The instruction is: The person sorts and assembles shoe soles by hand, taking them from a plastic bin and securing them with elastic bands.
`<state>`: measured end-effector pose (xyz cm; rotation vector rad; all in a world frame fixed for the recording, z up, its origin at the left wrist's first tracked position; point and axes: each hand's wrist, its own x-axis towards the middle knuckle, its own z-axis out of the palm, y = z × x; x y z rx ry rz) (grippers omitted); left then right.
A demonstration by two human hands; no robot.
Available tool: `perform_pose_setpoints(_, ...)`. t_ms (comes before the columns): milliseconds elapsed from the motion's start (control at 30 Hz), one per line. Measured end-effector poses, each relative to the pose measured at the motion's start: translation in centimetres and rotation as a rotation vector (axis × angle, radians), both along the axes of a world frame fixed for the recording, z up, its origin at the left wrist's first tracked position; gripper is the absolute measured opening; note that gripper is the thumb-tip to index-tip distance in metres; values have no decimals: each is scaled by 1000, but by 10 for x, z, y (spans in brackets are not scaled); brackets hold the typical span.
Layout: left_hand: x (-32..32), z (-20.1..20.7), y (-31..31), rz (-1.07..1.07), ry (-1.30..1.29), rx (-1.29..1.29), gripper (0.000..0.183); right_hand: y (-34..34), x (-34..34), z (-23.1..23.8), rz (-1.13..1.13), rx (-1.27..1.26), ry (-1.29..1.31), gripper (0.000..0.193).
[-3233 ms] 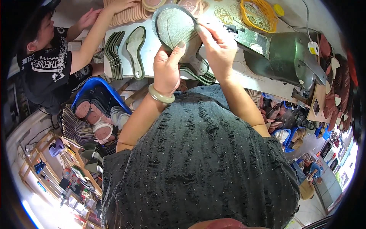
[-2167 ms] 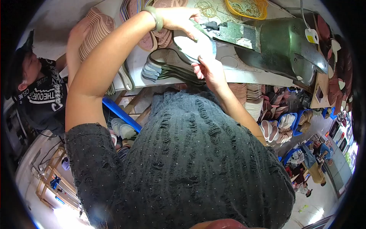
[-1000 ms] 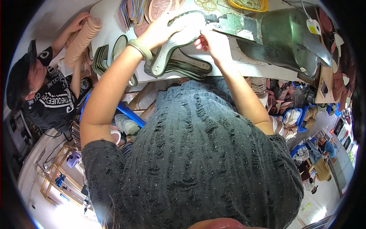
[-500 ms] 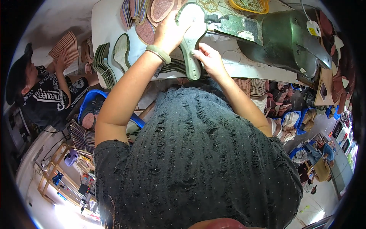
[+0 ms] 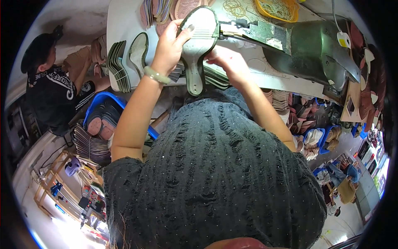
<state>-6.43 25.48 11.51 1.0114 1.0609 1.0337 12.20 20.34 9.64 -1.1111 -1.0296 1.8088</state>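
Observation:
A pale shoe sole [image 5: 195,47] with a dark green rim is held upright over the table's near edge, its wide end away from me and its narrow end toward me. My left hand [image 5: 171,47] grips the wide part from the left, the thumb lying on the pale face. My right hand [image 5: 229,62] is curled at the sole's right edge, by its waist; its fingertips are slightly blurred and partly hidden. Just right of the wide end is the flat metal arm of a dark green machine [image 5: 306,50]. Bundled green-edged soles [image 5: 118,68] and a single sole [image 5: 138,49] lie left of my left hand.
A yellow basket [image 5: 286,15] of rubber bands stands at the back right. Pink soles [image 5: 187,7] lie at the back. Blue crates of soles [image 5: 101,99] stand below on the left. A co-worker [image 5: 54,91] sits at the left with brown pieces in hand.
The sole has moved slightly left and toward me. My left hand has shifted left and down, its thumb now on the sole's face. My right hand remains by the sole's right edge.

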Motion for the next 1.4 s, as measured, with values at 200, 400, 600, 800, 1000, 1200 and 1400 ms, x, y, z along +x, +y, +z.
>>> perform_pose_setpoints(200, -9, 19, -35, 107, 178, 167, 29, 11, -18, 11, -71, -6, 107, 28)
perform_pose_setpoints(400, -14, 25, -62, 262, 509, 289, 31, 2, -44, 22, -62, 270, -451, 26)
perform_pose_setpoints(600, -40, 20, -79, 225, 133, 102, 34, 17, -44, 25, 70, -154, 250, 34)
perform_pose_setpoints(800, -36, 20, -92, 315, 369, 194, 35, 2, -75, 14, -96, 392, -371, 30)
perform_pose_setpoints(1000, -49, 12, -98, 320, 333, 167, 37, 7, -70, 24, 119, 308, -244, 29)
perform_pose_setpoints(1200, -51, 16, -99, 267, 183, 114, 38, 24, -72, 8, 44, 155, -161, 35)
perform_pose_setpoints(1400, -45, 7, -107, 357, 451, 301, 77, 17, -93, -18, -132, 253, -237, 37)
